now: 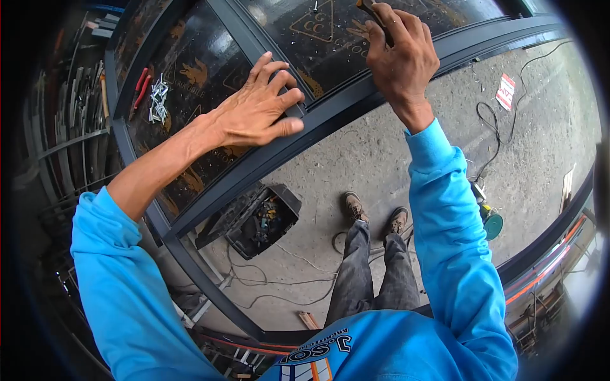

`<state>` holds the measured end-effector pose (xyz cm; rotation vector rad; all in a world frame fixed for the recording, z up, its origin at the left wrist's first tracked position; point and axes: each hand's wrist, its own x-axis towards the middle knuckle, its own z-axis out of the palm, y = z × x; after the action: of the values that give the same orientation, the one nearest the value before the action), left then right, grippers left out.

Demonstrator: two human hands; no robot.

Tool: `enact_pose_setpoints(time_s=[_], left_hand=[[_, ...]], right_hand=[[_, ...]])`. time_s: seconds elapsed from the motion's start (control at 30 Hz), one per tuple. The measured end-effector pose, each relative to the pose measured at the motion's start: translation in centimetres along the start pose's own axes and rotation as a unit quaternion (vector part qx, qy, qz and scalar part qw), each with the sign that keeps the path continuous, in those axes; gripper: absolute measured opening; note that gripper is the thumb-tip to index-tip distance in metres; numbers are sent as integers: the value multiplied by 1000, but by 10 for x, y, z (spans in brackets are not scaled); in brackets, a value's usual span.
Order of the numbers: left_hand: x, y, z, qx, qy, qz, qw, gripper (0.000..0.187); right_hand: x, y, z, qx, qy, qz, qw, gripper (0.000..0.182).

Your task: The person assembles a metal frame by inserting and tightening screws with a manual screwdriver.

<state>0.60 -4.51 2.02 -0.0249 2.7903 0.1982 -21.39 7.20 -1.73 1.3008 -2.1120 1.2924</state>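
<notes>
Fastening step on the dark metal frame (pixel 330 114) lying over the counter (pixel 190 70): left hand (pixel 257 108) flat, fingers spread, pinning the rail; right hand (pixel 400 54) clamped on a tool handle (pixel 375 16); next likely needs steady, aligned pressure.

Even daylight falls on my work, brightest over the grey concrete floor (pixel 381 152) to my right, where shadows lie soft. The glossy black patterned tabletop (pixel 190 70) throws back pale glare. My lens bends every straight edge into a curve and blackens the corners. The left rim sits dim and smeared; the middle stays sharp.
</notes>
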Motion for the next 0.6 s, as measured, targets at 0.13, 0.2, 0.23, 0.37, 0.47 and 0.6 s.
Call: enact_pose_setpoints(time_s=[0.13,0.2,0.23,0.37,0.47,0.6], left_hand=[[-1,15,-6,55,-15,-3,998,108],[2,23,-6,58,-22,-18,998,101],[4,26,-5,46,-33,-39,998,91],[10,22,2,20,19,-27,999,62],[5,22,9,-1,57,4,998,56],[9,19,9,-22,69,20,997,55]], right_hand=[[1,-2,2,37,-1,34,999,28],[1,-4,4,60,-9,61,996,32],[0,-5,7,43,-11,73,996,33],[5,-9,4,17,-36,71,997,36],[7,-9,-1,40,-62,55,996,23],[-6,9,13,-1,-123,41,992,36]])
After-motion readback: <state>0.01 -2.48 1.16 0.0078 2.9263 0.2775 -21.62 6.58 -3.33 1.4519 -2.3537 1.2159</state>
